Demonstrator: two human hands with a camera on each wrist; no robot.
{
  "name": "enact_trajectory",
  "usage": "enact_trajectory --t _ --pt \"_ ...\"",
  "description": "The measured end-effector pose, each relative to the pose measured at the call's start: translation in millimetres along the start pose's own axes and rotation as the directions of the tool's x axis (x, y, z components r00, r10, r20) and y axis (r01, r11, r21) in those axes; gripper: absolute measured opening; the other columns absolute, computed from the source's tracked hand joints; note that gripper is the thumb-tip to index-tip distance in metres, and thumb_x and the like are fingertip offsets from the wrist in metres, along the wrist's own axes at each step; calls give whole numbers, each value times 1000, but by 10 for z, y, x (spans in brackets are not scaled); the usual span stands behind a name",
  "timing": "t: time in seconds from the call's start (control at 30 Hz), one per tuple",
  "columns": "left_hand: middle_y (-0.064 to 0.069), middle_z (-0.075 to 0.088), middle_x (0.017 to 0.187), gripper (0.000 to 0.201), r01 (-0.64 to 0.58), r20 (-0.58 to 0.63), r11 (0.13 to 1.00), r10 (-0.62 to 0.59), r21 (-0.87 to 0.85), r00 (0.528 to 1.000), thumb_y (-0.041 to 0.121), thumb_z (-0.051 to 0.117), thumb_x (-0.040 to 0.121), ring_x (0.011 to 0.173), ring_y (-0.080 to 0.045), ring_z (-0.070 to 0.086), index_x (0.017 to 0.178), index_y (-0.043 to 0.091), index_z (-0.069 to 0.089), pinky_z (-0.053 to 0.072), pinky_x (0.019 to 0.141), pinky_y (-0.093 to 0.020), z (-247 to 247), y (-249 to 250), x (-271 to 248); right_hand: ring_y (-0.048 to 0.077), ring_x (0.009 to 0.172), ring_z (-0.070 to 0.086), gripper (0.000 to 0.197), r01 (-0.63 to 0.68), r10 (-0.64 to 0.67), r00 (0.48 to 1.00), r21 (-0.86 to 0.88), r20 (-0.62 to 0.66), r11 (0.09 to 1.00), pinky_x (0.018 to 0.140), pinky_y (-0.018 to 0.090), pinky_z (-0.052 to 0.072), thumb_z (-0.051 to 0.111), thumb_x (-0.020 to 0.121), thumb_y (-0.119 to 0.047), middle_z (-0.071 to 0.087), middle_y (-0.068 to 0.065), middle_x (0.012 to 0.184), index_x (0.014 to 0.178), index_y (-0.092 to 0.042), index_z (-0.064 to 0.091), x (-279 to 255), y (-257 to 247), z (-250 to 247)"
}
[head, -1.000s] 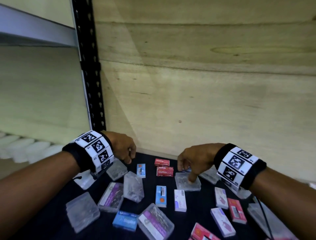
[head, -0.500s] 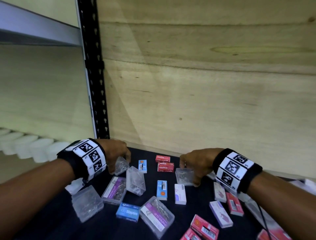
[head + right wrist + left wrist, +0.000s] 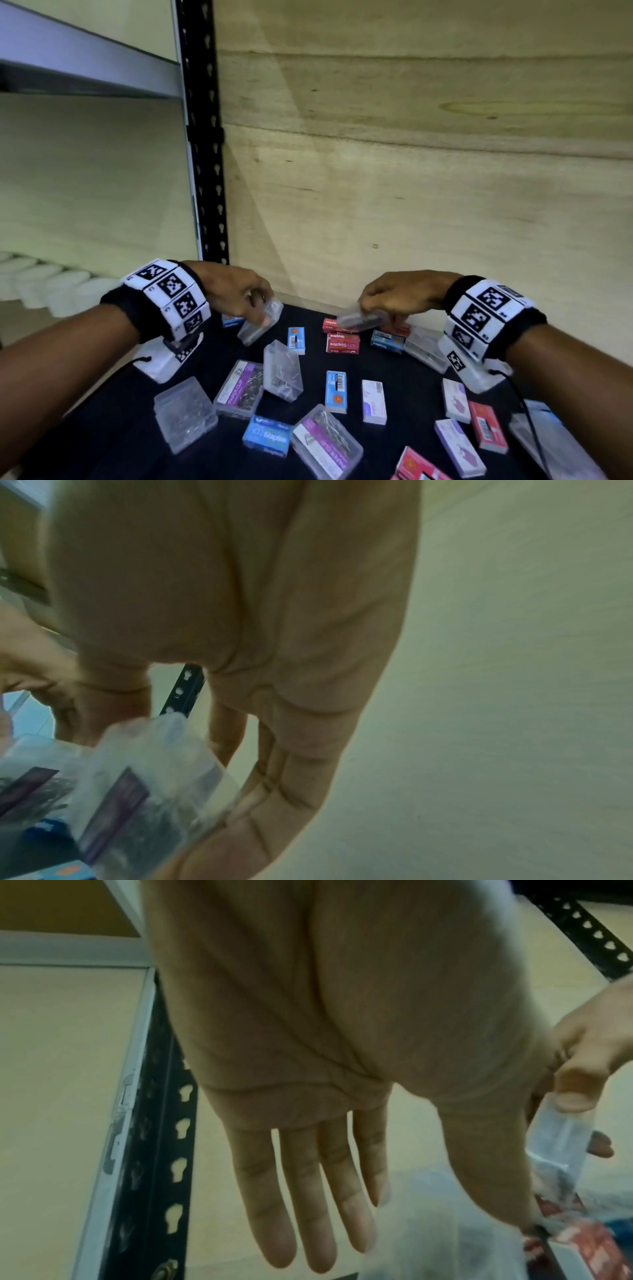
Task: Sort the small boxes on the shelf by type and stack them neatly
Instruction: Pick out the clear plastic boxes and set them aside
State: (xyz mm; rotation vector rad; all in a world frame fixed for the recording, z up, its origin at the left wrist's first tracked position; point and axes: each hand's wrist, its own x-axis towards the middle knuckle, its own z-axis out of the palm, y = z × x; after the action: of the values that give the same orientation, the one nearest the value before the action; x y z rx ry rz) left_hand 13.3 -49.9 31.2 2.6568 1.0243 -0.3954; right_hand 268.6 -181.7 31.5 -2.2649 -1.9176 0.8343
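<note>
Nearest me, below and between both hands, I see a clear paper-clip case point(image 3: 327, 442) beside a blue Staples box point(image 3: 268, 435) on the dark shelf point(image 3: 407, 363). Farther in, my left hand point(image 3: 236, 291) pinches a clear plastic case point(image 3: 261, 322) between thumb and fingers, tilted, its low end near the shelf. My right hand point(image 3: 400, 294) curls around another clear case point(image 3: 359, 319), lifted above the red Staples boxes point(image 3: 342, 342). Beyond both hands stands the plywood back wall point(image 3: 428, 205).
</note>
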Motion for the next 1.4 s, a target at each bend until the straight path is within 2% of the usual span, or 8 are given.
enact_trajectory --t 0.23,0.43,0.63,0.77,0.87,1.0,1.17,1.4 --pt "4 46 137 64 48 3 969 -49 -242 999 52 49 95 108 -14 58 151 26 29 54 93 -30 -15 0 59 20 71 61 48 59 -57 998 155 -12 986 75 35 55 33 103 -50 65 11 79 93 -12 61 225 -137 64" --pt "1 50 131 62 34 -22 930 -45 -367 999 53 44 96 95 -16 66 151 25 33 56 89 -29 -34 -39 157 25 74 69 51 126 -115 988 115 -102 985 58 18 51 26 105 -48 73 21 90 98 -9 59 402 -209 101" --pt "-7 45 138 51 29 -20 848 -47 -530 999 45 39 101 78 -11 64 149 29 31 56 89 -32 -72 -80 265 23 66 68 56 130 -101 980 170 -169 977 61 23 53 27 106 -43 70 13 74 108 6 54 562 -235 121" --pt "-17 54 121 35 21 -27 823 -43 -568 999 42 32 104 76 -18 56 137 35 42 55 69 -29 -50 -159 389 27 72 72 47 138 -96 978 226 -187 964 63 24 53 30 106 -40 71 15 76 97 0 51 626 -270 137" --pt "-12 56 98 30 27 -30 807 -55 -590 998 41 30 105 69 -17 53 120 29 52 47 56 -24 -34 -173 449 29 73 74 45 165 -102 975 338 -198 927 68 33 58 34 106 -38 68 19 76 111 4 50 679 -274 156" --pt "-4 61 88 35 19 -15 838 -33 -545 999 51 53 94 69 -13 57 123 31 48 50 60 -25 -23 -260 493 33 75 74 29 202 -120 968 402 -221 893 73 42 61 38 105 -37 67 17 72 113 -12 50 736 -260 176" --pt "-3 61 94 51 7 -69 884 -44 -467 997 12 66 90 75 -11 61 134 21 42 57 70 -24 -34 -376 562 26 76 75 27 160 -98 974 315 -204 935 73 33 61 37 106 -33 72 17 80 119 -13 51 765 -298 182" --pt "5 63 111 43 33 -151 992 -51 -119 987 37 71 86 97 -12 60 122 23 53 48 83 -23 -130 -486 668 25 89 69 32 120 -116 978 15 -172 993 89 40 56 42 103 -24 65 10 106 133 -13 44 895 -415 238"
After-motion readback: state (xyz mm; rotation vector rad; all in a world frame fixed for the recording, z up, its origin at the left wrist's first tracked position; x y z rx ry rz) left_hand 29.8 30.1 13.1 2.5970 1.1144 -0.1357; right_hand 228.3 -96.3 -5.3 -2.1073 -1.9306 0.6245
